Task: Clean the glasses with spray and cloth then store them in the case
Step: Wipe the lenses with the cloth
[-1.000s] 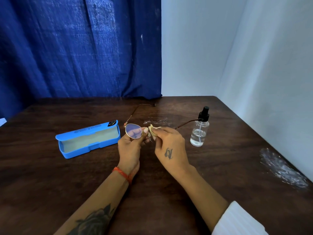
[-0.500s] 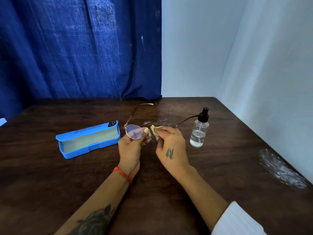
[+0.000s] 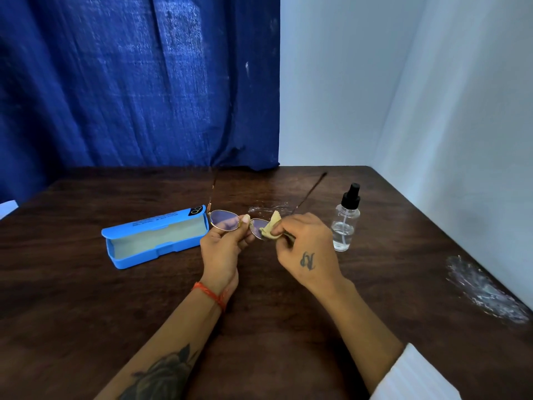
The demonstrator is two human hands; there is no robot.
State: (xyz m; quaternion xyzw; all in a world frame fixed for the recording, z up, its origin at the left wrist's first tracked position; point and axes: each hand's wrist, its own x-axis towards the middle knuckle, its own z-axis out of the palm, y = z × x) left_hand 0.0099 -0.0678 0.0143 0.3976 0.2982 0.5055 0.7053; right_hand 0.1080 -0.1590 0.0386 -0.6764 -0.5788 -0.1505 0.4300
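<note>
Thin gold-rimmed glasses (image 3: pixel 224 220) are held above the dark wooden table, their temples unfolded and pointing away from me. My left hand (image 3: pixel 223 246) pinches the frame at the bridge, beside the left lens. My right hand (image 3: pixel 305 249) presses a small yellow cloth (image 3: pixel 269 228) onto the right lens, which the cloth partly hides. A blue glasses case (image 3: pixel 153 238) lies open on the table to the left of my hands. To the right of my right hand stands a clear spray bottle (image 3: pixel 345 223) with a black nozzle.
A crumpled clear plastic wrapper (image 3: pixel 484 290) lies near the table's right edge. Another bit of clear plastic (image 3: pixel 268 208) lies just behind the glasses. A blue curtain (image 3: pixel 138 82) hangs behind the table (image 3: pixel 288 327), and white walls close off the back and right side.
The glasses have turned so that both temples point straighter away from me. My right hand has shifted slightly right with the cloth on the right lens. The bottle and case have stayed put.
</note>
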